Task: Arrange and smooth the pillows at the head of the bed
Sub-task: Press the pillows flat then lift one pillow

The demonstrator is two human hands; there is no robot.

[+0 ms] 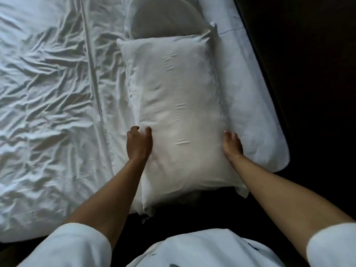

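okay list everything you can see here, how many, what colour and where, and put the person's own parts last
near pillow: one, white, lengthwise at the bed's right side, between both hands
far pillow: one, white, beyond the near pillow, in shadow
sheet: one, white, heavily wrinkled, covering the bed's left side
left hand: one, fingers curled against the near pillow's left edge
right hand: one, against the near pillow's right edge
sleeves: two, white, bottom of view

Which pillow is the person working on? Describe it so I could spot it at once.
Start at the wide white wrinkled bed sheet; along its right edge pillows lie in a row. It is the nearest plump white rectangular pillow, between the left hand and right hand, unlike the shadowed grey-looking pillow beyond.
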